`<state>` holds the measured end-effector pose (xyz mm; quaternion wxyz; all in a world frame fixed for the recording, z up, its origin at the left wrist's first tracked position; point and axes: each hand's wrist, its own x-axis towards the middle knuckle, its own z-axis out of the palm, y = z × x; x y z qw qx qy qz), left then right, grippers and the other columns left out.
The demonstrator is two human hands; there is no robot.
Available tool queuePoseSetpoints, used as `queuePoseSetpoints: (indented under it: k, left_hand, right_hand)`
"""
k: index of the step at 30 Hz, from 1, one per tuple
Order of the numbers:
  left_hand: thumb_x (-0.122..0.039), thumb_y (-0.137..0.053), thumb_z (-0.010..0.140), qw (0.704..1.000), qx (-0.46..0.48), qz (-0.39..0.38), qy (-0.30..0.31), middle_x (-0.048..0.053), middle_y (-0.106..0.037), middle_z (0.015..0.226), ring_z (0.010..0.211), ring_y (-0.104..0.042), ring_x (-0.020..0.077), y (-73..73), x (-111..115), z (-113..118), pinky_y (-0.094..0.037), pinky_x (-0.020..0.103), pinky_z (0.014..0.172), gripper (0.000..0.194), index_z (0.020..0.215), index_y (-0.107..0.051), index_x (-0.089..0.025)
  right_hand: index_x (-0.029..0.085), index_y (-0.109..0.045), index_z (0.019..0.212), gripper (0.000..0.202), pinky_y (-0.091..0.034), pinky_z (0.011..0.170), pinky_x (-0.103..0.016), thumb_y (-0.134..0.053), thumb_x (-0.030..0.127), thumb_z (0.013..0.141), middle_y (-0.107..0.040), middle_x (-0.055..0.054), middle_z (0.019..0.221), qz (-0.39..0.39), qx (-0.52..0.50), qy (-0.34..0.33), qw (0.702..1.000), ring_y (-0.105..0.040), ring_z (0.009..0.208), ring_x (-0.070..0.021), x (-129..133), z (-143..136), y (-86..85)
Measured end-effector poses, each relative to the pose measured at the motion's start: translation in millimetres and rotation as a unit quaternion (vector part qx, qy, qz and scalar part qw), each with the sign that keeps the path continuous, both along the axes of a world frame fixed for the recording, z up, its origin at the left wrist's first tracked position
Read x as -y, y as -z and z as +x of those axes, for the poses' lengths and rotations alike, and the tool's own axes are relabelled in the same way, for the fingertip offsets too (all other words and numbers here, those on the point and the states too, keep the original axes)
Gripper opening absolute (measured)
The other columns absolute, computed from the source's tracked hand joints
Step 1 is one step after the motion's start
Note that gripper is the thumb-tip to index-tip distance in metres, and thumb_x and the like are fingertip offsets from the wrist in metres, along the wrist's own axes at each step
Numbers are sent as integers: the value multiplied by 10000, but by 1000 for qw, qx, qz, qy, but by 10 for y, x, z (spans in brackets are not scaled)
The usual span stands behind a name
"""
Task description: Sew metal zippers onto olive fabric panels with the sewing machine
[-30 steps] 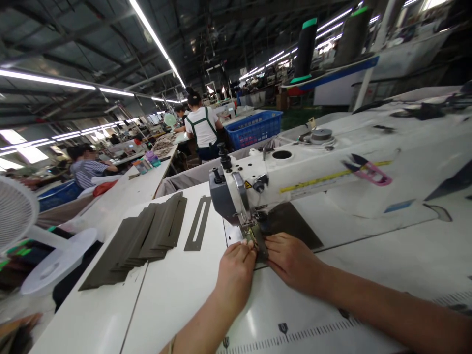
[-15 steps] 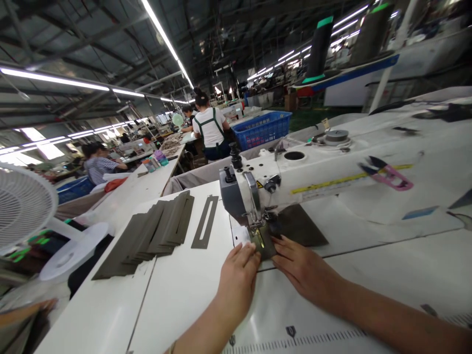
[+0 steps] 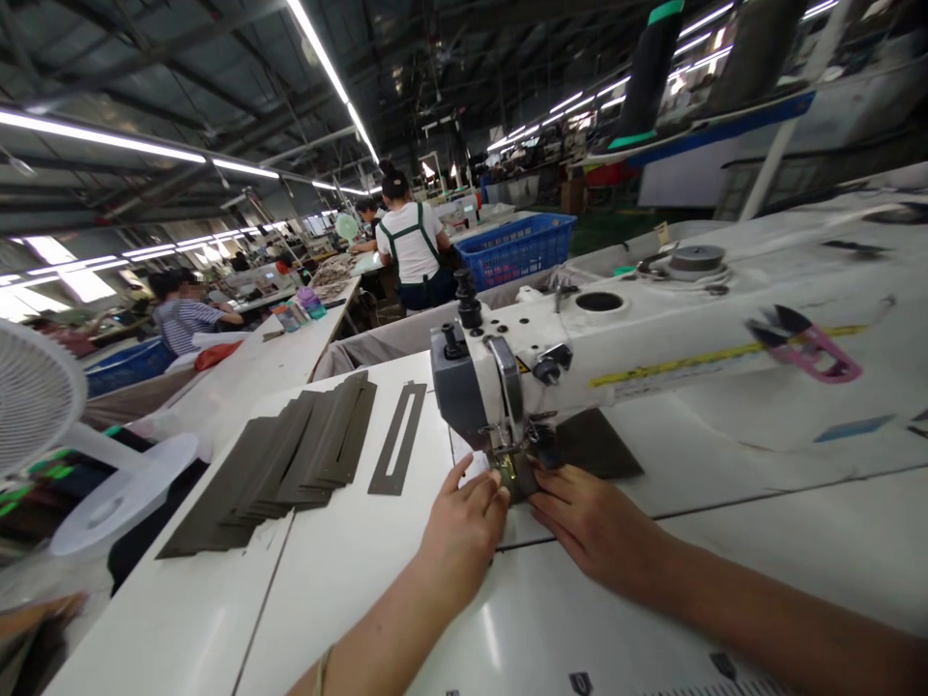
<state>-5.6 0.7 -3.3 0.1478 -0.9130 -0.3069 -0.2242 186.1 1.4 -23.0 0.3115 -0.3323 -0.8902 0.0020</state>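
A dark olive fabric piece [image 3: 520, 483] lies under the needle area of a white sewing machine [image 3: 500, 387]. My left hand [image 3: 466, 527] is at its left front edge, fingers bent and pressed together near the presser foot; what the fingertips pinch, if anything, is too small to make out. My right hand [image 3: 598, 522] rests on the right side of the piece, its fingers together and partly hidden at the tips. Another dark panel [image 3: 598, 445] lies behind my right hand. To the left are a slotted dark template [image 3: 398, 440] and an overlapping stack of dark panels [image 3: 290, 459].
Pink-handled snips [image 3: 819, 353] lie on the machine arm. A white fan [image 3: 123, 483] stands at the left. Beyond the machine are a blue basket [image 3: 514, 253] and a person in a white shirt [image 3: 412, 242]; another person in stripes [image 3: 185, 319] sits further left.
The view has shifted slightly. My left hand's fingers have lifted and curled more, with the index finger raised near the presser foot. My right hand stays beside the fabric.
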Motion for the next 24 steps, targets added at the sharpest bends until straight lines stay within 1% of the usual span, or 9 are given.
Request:
queuePoseSetpoints:
  k: [5,8,10,12,14,15,17,20,24]
  left_hand:
    - [-59,-361,886,1000,-7,-8,-16,123,-658,972,913,-639,197,15,-99,-13,-455,432,947,245,936,-594,-116]
    - [-54,-396,870,1000,3,-5,-12,122,-659,959,920,-634,206,43,-135,-13,-458,424,936,201,921,-584,-105]
    - [-63,-419,865,1000,7,-13,-15,117,-659,957,938,-627,208,59,-141,-14,-452,421,938,175,925,-578,-108]
    - [-68,-425,862,999,13,-24,-26,106,-659,946,944,-623,200,67,-135,-16,-440,415,950,168,922,-574,-118]
    - [-74,-423,861,999,14,-32,-32,93,-660,920,927,-625,192,69,-130,-17,-432,411,959,166,906,-575,-127]
    - [-79,-422,862,999,14,-32,-33,88,-660,906,916,-627,190,70,-130,-18,-430,410,959,166,899,-576,-130]
    - [-88,-426,863,999,10,-34,-33,84,-660,907,909,-626,189,72,-137,-18,-429,407,959,161,902,-576,-132]
    - [-88,-445,857,999,7,-33,-39,82,-656,922,892,-628,185,82,-157,-15,-429,398,955,143,897,-575,-131]
    - [-81,-444,854,998,3,-32,-46,73,-657,901,855,-631,180,94,-172,-14,-442,384,930,144,866,-576,-137]
  right_hand:
    - [140,-643,865,254,-493,852,-407,-394,92,843,-666,-110,916,11,-13,-6,1000,-606,897,-227,-116,-4,-2]
    - [132,-646,874,241,-510,808,-376,-407,115,852,-662,-119,929,23,-19,-1,1000,-605,883,-223,-145,14,-5]
    - [136,-649,836,222,-525,755,-360,-429,132,857,-666,-116,886,53,-24,14,998,-613,829,-219,-128,22,-9]
    - [141,-648,786,197,-528,727,-370,-464,146,856,-668,-111,821,103,-28,45,993,-617,773,-223,-103,10,-4]
    - [130,-651,847,187,-529,734,-377,-466,150,864,-675,-115,825,137,-31,74,987,-624,782,-232,-95,-24,21]
    - [122,-646,905,208,-531,742,-366,-442,147,876,-680,-118,852,137,-31,80,987,-629,804,-230,-104,-47,40]
    - [118,-629,978,271,-538,741,-319,-370,125,899,-686,-115,905,115,-20,76,990,-641,831,-209,-144,-90,84]
    - [131,-636,921,287,-548,690,-281,-353,99,896,-694,-104,878,86,15,67,994,-658,788,-190,-218,-117,123]
    - [135,-633,922,250,-548,645,-273,-391,90,881,-696,-99,866,85,43,72,993,-664,772,-191,-247,-92,102]
